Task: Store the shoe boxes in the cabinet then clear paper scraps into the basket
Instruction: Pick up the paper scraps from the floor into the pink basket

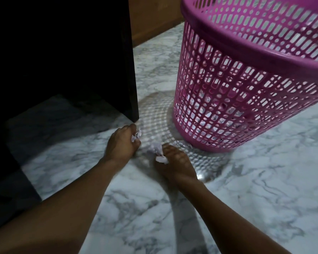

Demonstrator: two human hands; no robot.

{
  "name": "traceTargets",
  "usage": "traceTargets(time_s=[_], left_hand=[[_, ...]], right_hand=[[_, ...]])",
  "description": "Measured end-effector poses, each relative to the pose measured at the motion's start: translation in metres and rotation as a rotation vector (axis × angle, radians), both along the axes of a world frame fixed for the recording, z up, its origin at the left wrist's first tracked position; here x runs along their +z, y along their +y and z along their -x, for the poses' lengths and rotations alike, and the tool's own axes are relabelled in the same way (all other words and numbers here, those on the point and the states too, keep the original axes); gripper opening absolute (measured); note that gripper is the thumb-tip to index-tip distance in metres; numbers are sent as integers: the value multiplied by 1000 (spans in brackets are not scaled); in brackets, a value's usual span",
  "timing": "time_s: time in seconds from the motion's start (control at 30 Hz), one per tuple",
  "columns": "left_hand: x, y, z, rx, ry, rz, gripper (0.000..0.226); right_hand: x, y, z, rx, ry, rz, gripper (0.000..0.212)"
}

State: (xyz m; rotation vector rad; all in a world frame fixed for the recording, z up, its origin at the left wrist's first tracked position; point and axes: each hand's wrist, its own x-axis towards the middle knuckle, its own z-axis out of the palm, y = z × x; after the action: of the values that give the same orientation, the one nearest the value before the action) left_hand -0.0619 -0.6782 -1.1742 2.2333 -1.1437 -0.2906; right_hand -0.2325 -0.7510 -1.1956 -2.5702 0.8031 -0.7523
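Note:
A pink perforated plastic basket stands on the marble floor at the upper right, with pale paper showing through its lower wall. Both hands are low on the floor just left of its base. My left hand has its fingers curled round white paper scraps beside the corner of the dark cabinet. My right hand grips more crumpled white paper scraps, some sticking out by the thumb. No shoe boxes are in view.
The dark cabinet's side panel ends at a sharp corner right by my left hand. A brown wooden surface runs behind the basket. White-grey marble floor spreads to the front and right.

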Motion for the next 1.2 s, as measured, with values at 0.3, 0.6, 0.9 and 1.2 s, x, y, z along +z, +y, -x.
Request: traceTargets(time_s=[0.3, 0.6, 0.9, 1.2], left_hand=[[18, -11, 43, -155, 54, -38, 23], [23, -59, 100, -255, -5, -233, 42], [23, -68, 114, -190, -100, -239, 27], [41, -49, 96, -225, 115, -263, 26]], right_hand=[[23, -12, 58, -403, -257, -145, 16], [40, -16, 104, -442, -205, -618, 10], [51, -19, 130, -483, -139, -581, 27], [83, -10, 116, -366, -130, -551, 19]])
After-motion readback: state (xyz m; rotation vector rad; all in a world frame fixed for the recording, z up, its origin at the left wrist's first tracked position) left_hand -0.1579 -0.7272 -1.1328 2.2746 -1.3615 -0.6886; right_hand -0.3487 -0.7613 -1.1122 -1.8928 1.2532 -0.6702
